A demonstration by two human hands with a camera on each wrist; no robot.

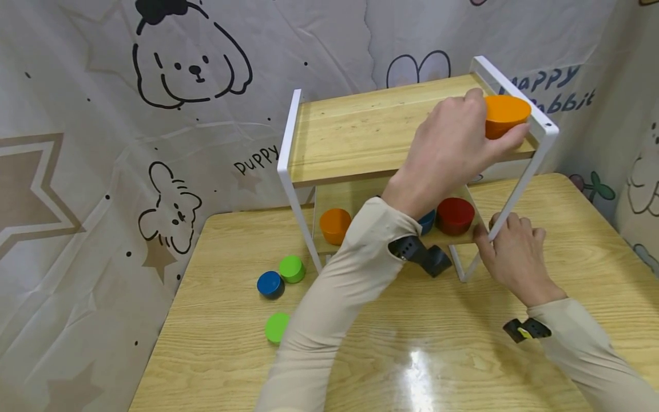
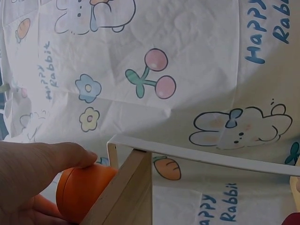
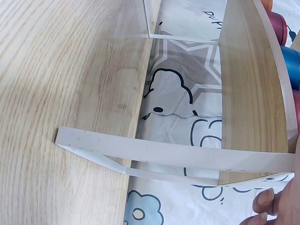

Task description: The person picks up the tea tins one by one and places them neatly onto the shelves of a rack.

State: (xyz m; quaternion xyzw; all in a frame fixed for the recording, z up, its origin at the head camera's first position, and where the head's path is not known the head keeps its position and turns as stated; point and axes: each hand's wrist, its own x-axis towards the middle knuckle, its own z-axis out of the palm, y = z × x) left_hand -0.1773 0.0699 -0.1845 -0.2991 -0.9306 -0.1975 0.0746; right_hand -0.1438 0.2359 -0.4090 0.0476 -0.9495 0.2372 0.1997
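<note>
My left hand (image 1: 453, 137) holds an orange round block (image 1: 507, 114) over the right end of the upper board of a two-tier wooden shelf (image 1: 360, 126) with a white frame. In the left wrist view the thumb lies along the orange block (image 2: 84, 192), against the board's end. My right hand (image 1: 517, 257) grips the shelf's right side by the white leg and lower board; only some fingertips (image 3: 265, 200) show in the right wrist view. On the lower board stand an orange block (image 1: 336, 226), a red block (image 1: 455, 217) and a partly hidden blue block (image 1: 427, 222).
Left of the shelf, a small blue block (image 1: 270, 284) and a green block (image 1: 292, 269) stand on the wooden table (image 1: 216, 343). Nearer, another green block (image 1: 278, 327) is partly behind the left sleeve. A printed curtain (image 1: 319, 51) hangs behind the shelf.
</note>
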